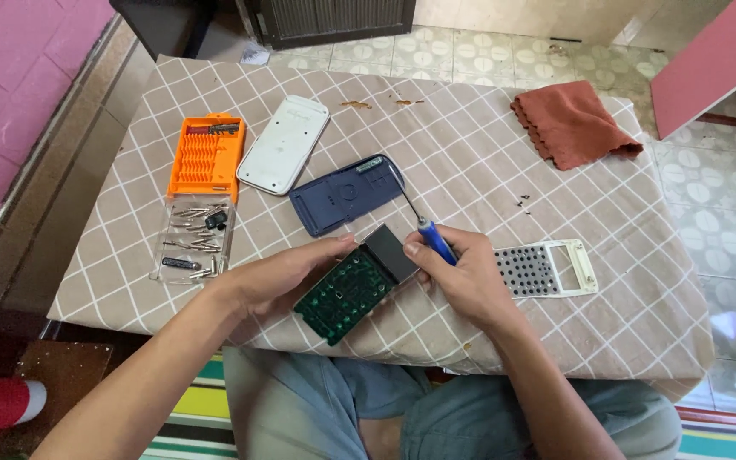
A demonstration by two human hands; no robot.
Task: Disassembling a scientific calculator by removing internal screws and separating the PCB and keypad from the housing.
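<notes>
Two hands around a green circuit board (347,294), left hand (278,277) fingers pressed together cupping its edge, right hand (462,277) pinching a blue screwdriver (426,230) just beside it, orange bit case (207,156) well beyond

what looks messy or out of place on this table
Loose bits lie scattered on the clear lid beside the orange bit case, out of their slots. Small brown stains mark the cloth near the white cover.

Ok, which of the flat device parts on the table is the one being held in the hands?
The green circuit board, between the left hand and right hand. The white cover, blue back panel and perforated white frame lie untouched.
</notes>
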